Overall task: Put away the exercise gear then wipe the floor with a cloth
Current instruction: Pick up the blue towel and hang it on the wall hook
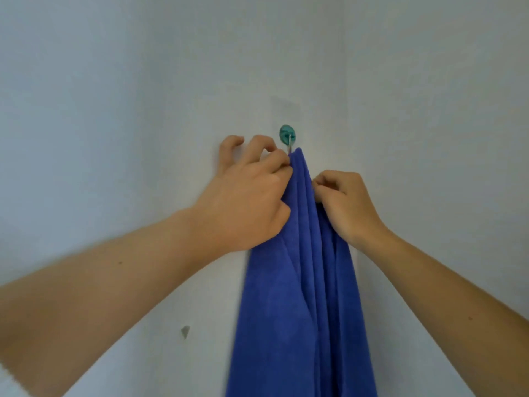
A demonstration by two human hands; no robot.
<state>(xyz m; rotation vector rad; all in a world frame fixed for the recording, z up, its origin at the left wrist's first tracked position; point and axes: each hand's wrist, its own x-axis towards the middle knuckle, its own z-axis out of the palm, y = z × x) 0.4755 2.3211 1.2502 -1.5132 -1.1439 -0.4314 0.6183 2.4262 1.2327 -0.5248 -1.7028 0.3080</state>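
A blue cloth (303, 296) hangs in long folds down a pale wall, its top bunched at a small teal wall hook (287, 134). My left hand (246, 193) pinches the cloth's upper left edge just below the hook, with its outer fingers curled free against the wall. My right hand (346, 202) grips the cloth's right side a little lower, fingers curled into the folds. The cloth's lower end runs out of the frame. No exercise gear is in view.
The pale wall (114, 110) fills the whole view. A small grey chip or mark (185, 331) sits on it low at the left, below my left forearm.
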